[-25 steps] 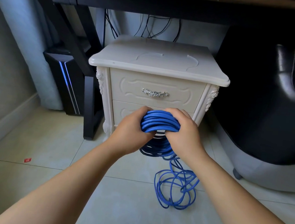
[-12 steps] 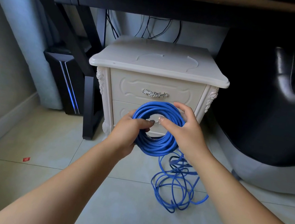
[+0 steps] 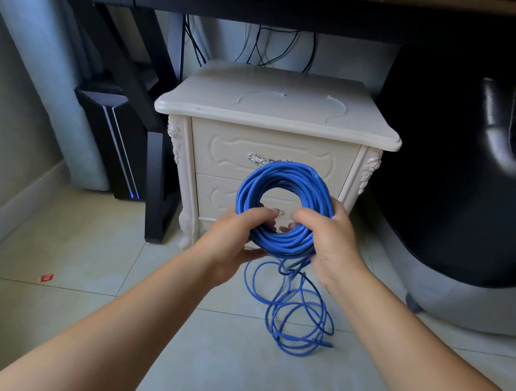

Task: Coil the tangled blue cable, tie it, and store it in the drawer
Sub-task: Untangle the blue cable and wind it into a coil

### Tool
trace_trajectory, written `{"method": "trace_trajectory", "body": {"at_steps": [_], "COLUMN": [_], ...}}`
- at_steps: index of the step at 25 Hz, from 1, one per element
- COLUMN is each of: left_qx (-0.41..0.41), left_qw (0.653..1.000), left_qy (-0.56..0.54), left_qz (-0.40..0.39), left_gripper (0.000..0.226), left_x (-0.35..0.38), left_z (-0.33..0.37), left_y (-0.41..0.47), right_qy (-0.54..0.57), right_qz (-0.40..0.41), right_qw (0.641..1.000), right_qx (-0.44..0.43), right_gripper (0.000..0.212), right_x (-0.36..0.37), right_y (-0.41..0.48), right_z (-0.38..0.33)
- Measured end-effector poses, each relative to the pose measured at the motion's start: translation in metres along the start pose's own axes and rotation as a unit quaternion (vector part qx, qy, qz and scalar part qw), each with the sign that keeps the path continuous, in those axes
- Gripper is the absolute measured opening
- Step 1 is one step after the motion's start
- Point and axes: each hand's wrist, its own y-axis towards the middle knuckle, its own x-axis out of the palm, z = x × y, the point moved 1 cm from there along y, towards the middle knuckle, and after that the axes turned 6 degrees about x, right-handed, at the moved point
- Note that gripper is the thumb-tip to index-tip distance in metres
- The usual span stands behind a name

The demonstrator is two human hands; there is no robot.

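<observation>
The person is working through the coiling step. The blue cable [image 3: 284, 174] is being held up as a thick upright ring in front of the cream nightstand [image 3: 275, 113], its open middle framing part of the lower drawer [image 3: 215, 195]. The left hand [image 3: 239, 236] is grasping the ring's lower left, with fingers curled through the middle and the thumb underneath. The right hand [image 3: 333, 245] is grasping the lower right, its fingers hooked over the bundled turns. From the bottom of the ring a loose tail [image 3: 297, 322] is hanging down and lying in several slack, overlapping loops on the tiled floor [image 3: 82, 255]. What looks like the cable's end is pointing out at the right of that heap.

The coiling is looking largely done but not finished. The tail is not yet wound in, nothing is tied, and both drawers are sitting closed, the upper drawer [image 3: 230, 147] with its metal handle [image 3: 259, 159] included.

The next move is probably calling for one hand to hold the ring firmly so the turns are not springing apart, while the other is drawing up the floor loops one turn at a time. Those loops are crossing each other, so a snag seems likely if they are pulled quickly. Some tail will need to be left over for wrapping around the bundle as the tie.
</observation>
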Motion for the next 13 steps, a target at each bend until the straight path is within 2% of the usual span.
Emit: {"method": "trace_trajectory", "body": {"at_steps": [2, 4, 6, 7, 8, 10, 11, 13], "left_qx": [0.013, 0.039, 0.103, 0.146, 0.191, 0.268, 0.286, 0.279], "left_qw": [0.998, 0.998, 0.993, 0.984, 0.966, 0.905, 0.882, 0.874], "left_qy": [0.059, 0.052, 0.053, 0.097, 0.173, 0.331, 0.374, 0.396], "left_qz": [-0.008, 0.015, 0.03, 0.028, 0.022, 0.002, -0.014, -0.029], "left_gripper": [0.009, 0.024, 0.04, 0.047, 0.055, 0.066, 0.066, 0.056], "left_x": [-0.002, -0.005, -0.008, -0.01, -0.011, -0.013, -0.013, -0.012], "left_z": [0.002, 0.007, 0.013, 0.015, 0.017, 0.016, 0.014, 0.011], "left_y": [0.001, 0.005, 0.008, 0.008, 0.007, 0.005, 0.003, 0.0], "right_qy": [0.008, -0.015, -0.092, -0.148, -0.206, -0.302, -0.333, -0.354], "right_qz": [0.007, 0.006, 0.0, -0.009, -0.023, -0.061, -0.077, -0.092], "right_qw": [1.0, 0.999, 0.993, 0.983, 0.969, 0.935, 0.921, 0.91], "right_qx": [-0.01, -0.03, -0.074, -0.105, -0.134, -0.176, -0.187, -0.194], "right_gripper": [0.042, 0.046, 0.047, 0.048, 0.05, 0.055, 0.057, 0.058], "right_x": [0.0, 0.0, -0.001, -0.002, -0.002, 0.001, 0.003, 0.003], "right_y": [0.0, 0.0, -0.005, -0.007, -0.01, -0.017, -0.019, -0.02], "right_z": [-0.003, -0.007, -0.011, -0.012, -0.013, -0.014, -0.013, -0.013]}}
